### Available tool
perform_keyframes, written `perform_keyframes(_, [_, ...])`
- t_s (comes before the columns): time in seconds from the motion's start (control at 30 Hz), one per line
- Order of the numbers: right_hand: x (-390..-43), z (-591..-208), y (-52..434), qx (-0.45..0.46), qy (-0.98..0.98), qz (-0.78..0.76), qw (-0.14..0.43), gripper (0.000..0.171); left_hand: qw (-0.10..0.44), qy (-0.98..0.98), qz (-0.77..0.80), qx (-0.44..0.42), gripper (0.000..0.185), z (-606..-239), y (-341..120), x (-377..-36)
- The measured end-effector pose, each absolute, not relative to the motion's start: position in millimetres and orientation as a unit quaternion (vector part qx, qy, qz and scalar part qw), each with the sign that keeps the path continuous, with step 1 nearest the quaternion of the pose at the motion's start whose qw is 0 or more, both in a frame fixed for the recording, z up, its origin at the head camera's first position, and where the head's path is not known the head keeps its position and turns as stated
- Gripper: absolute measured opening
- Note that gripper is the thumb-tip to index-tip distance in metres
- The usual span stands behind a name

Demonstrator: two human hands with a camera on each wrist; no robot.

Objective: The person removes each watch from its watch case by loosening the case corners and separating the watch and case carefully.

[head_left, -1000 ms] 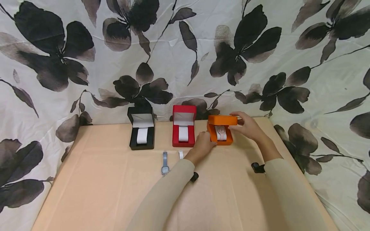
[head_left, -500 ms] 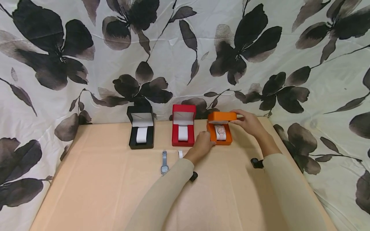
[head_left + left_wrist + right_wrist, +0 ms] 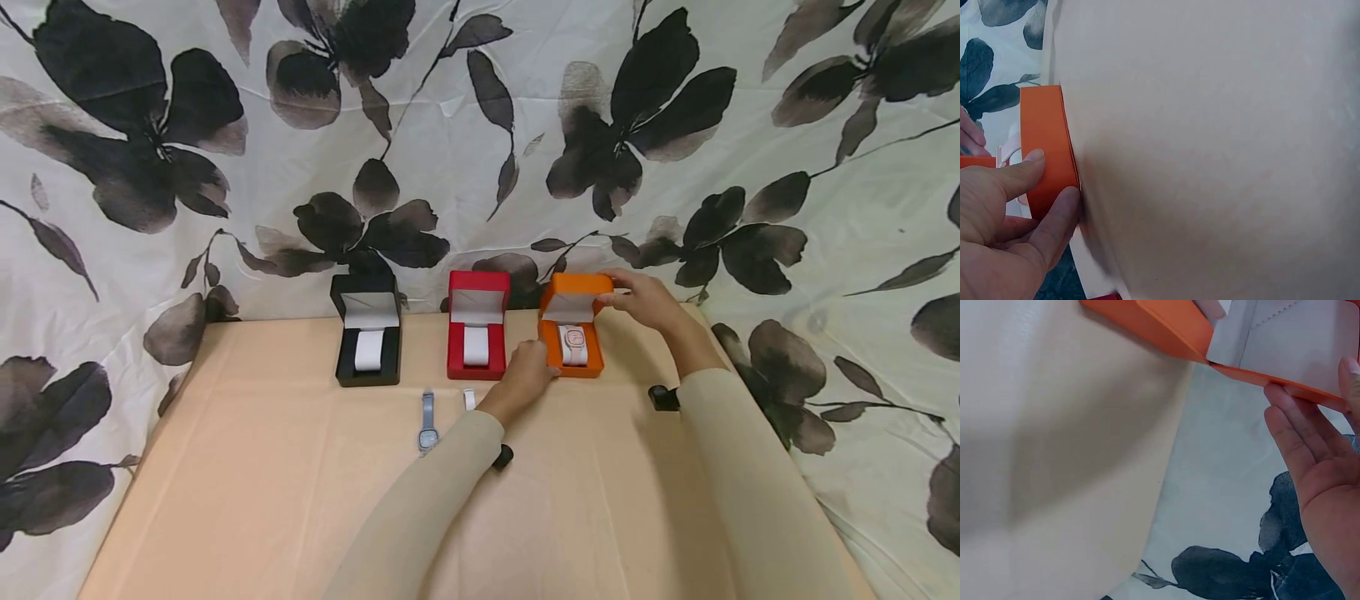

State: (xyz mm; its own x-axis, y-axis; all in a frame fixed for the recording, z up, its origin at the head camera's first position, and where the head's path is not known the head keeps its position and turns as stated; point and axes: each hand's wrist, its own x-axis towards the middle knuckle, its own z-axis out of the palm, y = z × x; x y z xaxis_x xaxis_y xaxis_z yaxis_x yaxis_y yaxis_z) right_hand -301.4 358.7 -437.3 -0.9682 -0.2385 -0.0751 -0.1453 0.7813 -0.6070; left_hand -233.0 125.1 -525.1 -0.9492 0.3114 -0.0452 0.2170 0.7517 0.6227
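The orange watch box (image 3: 546, 354) stands at the back right of the table with its lid (image 3: 581, 284) raised, showing a pale lining. Inside sits a watch (image 3: 575, 337) with a light strap and a pinkish case, wrapped on a cushion. At the box's front left corner my left hand (image 3: 527, 371) grips the base; in the left wrist view its thumb lies on the orange wall (image 3: 1047, 125) and the fingers are at the lower edge. My right hand (image 3: 643, 298) holds the lid's right side, thumb at its upper edge, fingers along the side in the right wrist view.
To the left stand a red watch box (image 3: 453, 364) and a black watch box (image 3: 345, 372), both with raised lids and white cushions. In front lie a blue-grey watch (image 3: 428, 433) and a white strap (image 3: 469, 399), partly hidden by the left arm. A floral cloth (image 3: 510, 208) hangs behind.
The orange box's lid has swung up and back from nearly level to upright, with my right hand moving along with it. My left hand stays on the base.
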Motion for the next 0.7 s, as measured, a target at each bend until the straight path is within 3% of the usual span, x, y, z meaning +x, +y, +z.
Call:
perform_keyframes(0.33, [-307,-433,355,-0.061,0.932,-0.336,0.119,0.063,0.078,0.934,0.319,0.141,0.027,-525,125,-234])
perform_keyframes(0.7, [-314,-435,352,-0.058,0.936,-0.326,0.117,0.062,0.083,0.932,0.325,0.139,0.027,-524,126,-234])
